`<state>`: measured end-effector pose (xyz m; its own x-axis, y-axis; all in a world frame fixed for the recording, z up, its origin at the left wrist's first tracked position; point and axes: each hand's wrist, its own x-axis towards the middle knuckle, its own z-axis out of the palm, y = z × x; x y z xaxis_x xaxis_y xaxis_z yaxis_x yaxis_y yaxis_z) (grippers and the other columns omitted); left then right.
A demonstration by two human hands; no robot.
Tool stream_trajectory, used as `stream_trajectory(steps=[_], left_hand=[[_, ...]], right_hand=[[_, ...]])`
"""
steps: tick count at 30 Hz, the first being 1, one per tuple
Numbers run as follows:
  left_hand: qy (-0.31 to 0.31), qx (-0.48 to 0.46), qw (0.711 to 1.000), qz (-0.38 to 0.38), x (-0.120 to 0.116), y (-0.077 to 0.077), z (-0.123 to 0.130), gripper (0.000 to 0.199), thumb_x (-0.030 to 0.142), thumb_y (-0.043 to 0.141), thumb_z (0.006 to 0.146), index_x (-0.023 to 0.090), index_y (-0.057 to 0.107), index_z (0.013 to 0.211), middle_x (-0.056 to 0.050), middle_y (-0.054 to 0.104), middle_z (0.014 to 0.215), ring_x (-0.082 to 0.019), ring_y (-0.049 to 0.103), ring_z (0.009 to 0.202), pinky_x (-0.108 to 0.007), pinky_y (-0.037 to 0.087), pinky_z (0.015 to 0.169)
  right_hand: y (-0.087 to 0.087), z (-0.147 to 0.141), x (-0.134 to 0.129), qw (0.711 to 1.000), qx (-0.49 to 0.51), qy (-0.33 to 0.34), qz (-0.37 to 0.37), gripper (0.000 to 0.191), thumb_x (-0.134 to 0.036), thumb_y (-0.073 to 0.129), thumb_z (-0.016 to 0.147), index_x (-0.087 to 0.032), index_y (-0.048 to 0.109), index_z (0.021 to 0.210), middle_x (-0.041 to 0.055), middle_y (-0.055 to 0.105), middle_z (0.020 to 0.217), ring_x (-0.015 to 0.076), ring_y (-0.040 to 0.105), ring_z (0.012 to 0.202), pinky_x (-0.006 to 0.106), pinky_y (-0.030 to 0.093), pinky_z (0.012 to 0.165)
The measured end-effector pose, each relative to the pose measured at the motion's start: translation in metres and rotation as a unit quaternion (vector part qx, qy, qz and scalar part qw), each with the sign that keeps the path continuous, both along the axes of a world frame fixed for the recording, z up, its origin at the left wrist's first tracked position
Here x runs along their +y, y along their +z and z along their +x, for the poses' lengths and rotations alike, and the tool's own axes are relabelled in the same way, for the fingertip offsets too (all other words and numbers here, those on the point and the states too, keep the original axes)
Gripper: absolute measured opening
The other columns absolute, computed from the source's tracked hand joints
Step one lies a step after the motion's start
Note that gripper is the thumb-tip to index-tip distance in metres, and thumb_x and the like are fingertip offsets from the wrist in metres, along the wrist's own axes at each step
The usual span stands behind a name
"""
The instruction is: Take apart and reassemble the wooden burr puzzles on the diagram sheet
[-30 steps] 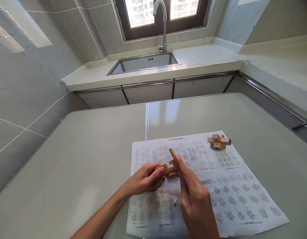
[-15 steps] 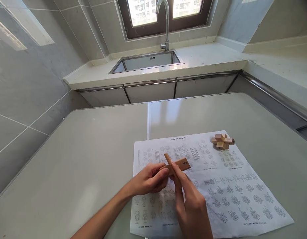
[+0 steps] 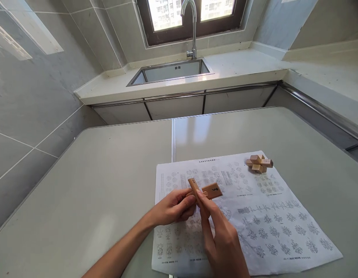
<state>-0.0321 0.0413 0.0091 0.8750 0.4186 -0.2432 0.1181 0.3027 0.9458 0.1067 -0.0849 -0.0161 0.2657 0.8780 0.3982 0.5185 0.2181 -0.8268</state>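
Observation:
Above a printed instruction sheet (image 3: 283, 185), both hands work on two flat wooden puzzle pieces that cross each other. My left hand (image 3: 176, 206) is closed on the left end of the wider wooden piece (image 3: 214, 190), whose right end carries a black mark. My right hand (image 3: 222, 235) pinches the narrower wooden piece (image 3: 193, 183), which lies slanted across the wider one. Fingers cover the place where the two meet, so I cannot tell whether they interlock. At the sheet's upper right sits an assembled wooden burr puzzle (image 3: 258, 164).
The sheet lies on a pale table (image 3: 80, 193) with a seam (image 3: 173, 141) running away from me. Beyond it are a white counter (image 3: 239, 61), a sink (image 3: 170, 71) and a faucet (image 3: 194, 34) below a window. A grey tiled wall (image 3: 36, 96) stands at left.
The narrower wooden piece has turned slightly in my right hand, its upper end shifting left and showing more of its face. My left hand has hardly moved.

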Motion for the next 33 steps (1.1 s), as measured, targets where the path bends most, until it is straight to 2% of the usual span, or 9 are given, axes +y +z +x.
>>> stream_trajectory(steps=[4, 8, 12, 16, 25, 33], left_hand=[[-0.004, -0.014, 1.0, 0.002, 0.001, 0.0, 0.0, 0.044, 0.054, 0.049, 0.108, 0.014, 0.06, 0.121, 0.007, 0.038, 0.065, -0.007, 0.033, 0.05, -0.022, 0.029, 0.047], [-0.003, 0.004, 1.0, 0.025, 0.0, 0.003, 0.001, 0.044, 0.054, 0.048, 0.108, 0.014, 0.062, 0.121, 0.007, 0.043, 0.066, -0.007, 0.037, 0.05, -0.022, 0.034, 0.049], [0.011, 0.012, 0.999, 0.031, 0.0, 0.002, 0.002, 0.043, 0.055, 0.048, 0.108, 0.015, 0.062, 0.11, 0.005, 0.048, 0.065, -0.007, 0.039, 0.048, -0.023, 0.035, 0.048], [0.018, 0.002, 0.999, 0.042, 0.0, -0.004, 0.001, 0.041, 0.053, 0.051, 0.108, 0.014, 0.063, 0.101, 0.006, 0.048, 0.059, -0.007, 0.04, 0.045, -0.022, 0.034, 0.047], [0.048, -0.043, 0.998, 0.024, 0.001, -0.006, 0.004, 0.043, 0.053, 0.058, 0.104, 0.013, 0.072, 0.11, 0.005, 0.052, 0.064, -0.005, 0.043, 0.045, -0.019, 0.036, 0.046], [0.081, -0.027, 0.996, 0.001, 0.003, -0.012, 0.003, 0.048, 0.059, 0.066, 0.097, 0.013, 0.075, 0.105, 0.001, 0.061, 0.075, -0.005, 0.045, 0.046, -0.02, 0.037, 0.044]], right_hand=[[-0.001, 0.006, -0.002, 0.997, -0.041, -0.029, 0.055, 0.052, -0.005, 0.053, 0.104, -0.024, 0.054, 0.152, 0.0088, 0.067, 0.147, 0.0251, 0.065, 0.137, 0.04, 0.061, 0.108], [0.001, 0.011, -0.002, 0.994, -0.054, -0.051, 0.074, 0.043, -0.007, 0.057, 0.103, -0.02, 0.061, 0.144, 0.01, 0.073, 0.137, 0.0241, 0.071, 0.127, 0.036, 0.063, 0.104], [0.004, 0.011, -0.001, 0.995, -0.037, -0.052, 0.07, 0.038, -0.01, 0.058, 0.103, -0.019, 0.063, 0.14, 0.01, 0.075, 0.131, 0.0231, 0.075, 0.119, 0.034, 0.065, 0.1], [0.009, 0.01, 0.002, 0.996, -0.016, -0.042, 0.072, 0.041, -0.009, 0.058, 0.103, -0.022, 0.063, 0.142, 0.009, 0.076, 0.13, 0.0226, 0.078, 0.112, 0.033, 0.067, 0.095], [0.013, 0.008, 0.003, 0.998, 0.001, -0.033, 0.062, 0.044, -0.008, 0.059, 0.103, -0.025, 0.064, 0.143, 0.0063, 0.077, 0.13, 0.0224, 0.077, 0.115, 0.034, 0.066, 0.097], [0.013, 0.01, 0.003, 0.998, -0.006, -0.011, 0.054, 0.045, -0.01, 0.057, 0.104, -0.027, 0.06, 0.146, 0.0067, 0.075, 0.132, 0.0234, 0.076, 0.118, 0.036, 0.067, 0.095]])
